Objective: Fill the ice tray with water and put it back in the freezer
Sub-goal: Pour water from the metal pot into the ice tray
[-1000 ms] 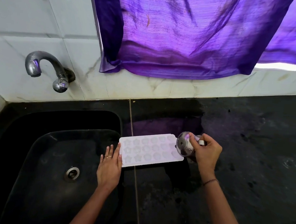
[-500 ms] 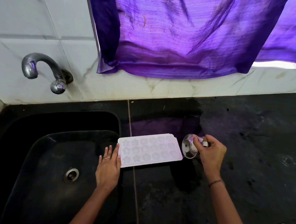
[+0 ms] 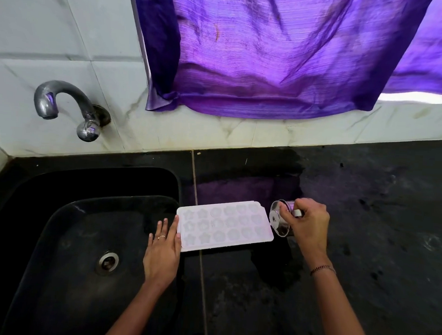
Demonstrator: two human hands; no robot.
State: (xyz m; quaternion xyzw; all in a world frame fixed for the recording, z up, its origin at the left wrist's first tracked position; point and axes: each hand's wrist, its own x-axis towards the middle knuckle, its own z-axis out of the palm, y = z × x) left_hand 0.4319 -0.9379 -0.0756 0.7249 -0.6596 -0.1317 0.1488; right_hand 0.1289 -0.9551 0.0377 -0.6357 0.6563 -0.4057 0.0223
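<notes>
the left hand (image 3: 162,252) lies flat, fingers together and extended, its fingertips (image 3: 175,223) touching the left short end of the ice tray (image 3: 225,225), gripping nothing. the ice tray rests on the dark counter (image 3: 365,256) just right of the sink (image 3: 53,234), its long axis running left to right. off the tray's right end, the right hand (image 3: 310,226) is closed around a small steel cup (image 3: 280,220), tipped with its mouth toward the tray. pouring likely falls to this hand, leftward along the tray.
</notes>
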